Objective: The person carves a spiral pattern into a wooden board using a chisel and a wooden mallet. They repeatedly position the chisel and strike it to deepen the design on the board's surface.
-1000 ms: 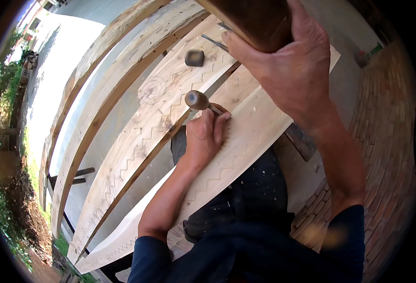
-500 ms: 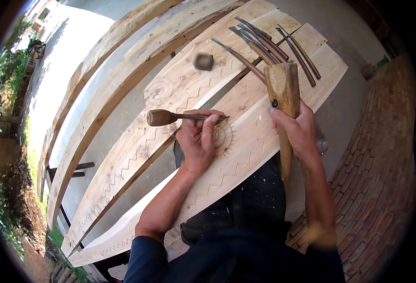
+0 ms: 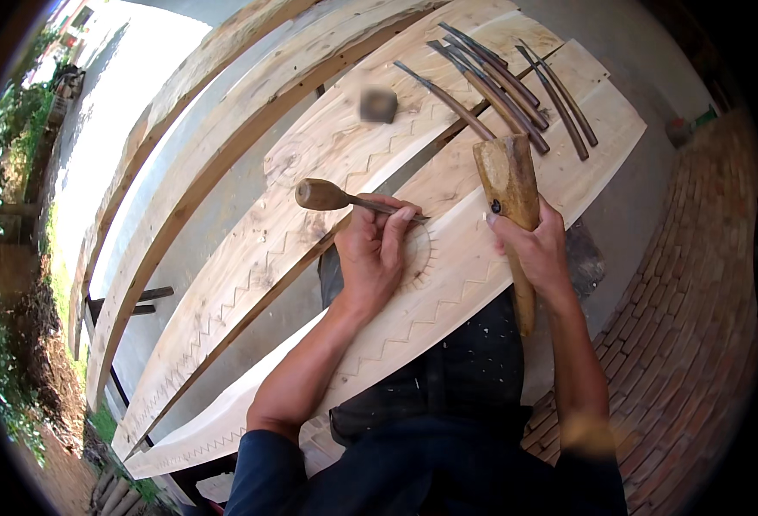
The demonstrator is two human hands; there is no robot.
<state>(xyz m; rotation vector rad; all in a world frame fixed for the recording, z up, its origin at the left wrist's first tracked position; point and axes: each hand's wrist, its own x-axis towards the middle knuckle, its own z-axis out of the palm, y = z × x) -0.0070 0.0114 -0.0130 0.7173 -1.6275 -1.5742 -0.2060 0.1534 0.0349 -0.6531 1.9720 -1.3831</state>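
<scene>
My left hand [image 3: 374, 258] is closed around the metal shank of a wood chisel [image 3: 323, 195]. Its thick wooden handle points up and left, and its tip meets the upper edge of a carved round pattern [image 3: 419, 258] on the nearer wooden plank [image 3: 474, 249]. Zigzag lines run along that plank beside the pattern. In my right hand [image 3: 541, 249] is a wooden mallet [image 3: 508, 176], gripped with its head up and its handle pointing down. The mallet is apart from the chisel. My left wrist lies over the plank.
Several carving chisels [image 3: 499, 86] lie across the planks at the far right. A small dark block [image 3: 379, 105] sits on the farther carved plank [image 3: 310, 224]. Two thick curved beams [image 3: 215, 155] stand beyond to the left. Brick paving [image 3: 671, 318] is at the right.
The chisel has tilted, its handle shifting right and up, and its tip has moved slightly right. My left hand has followed. The mallet has shifted slightly down and leans more to the left.
</scene>
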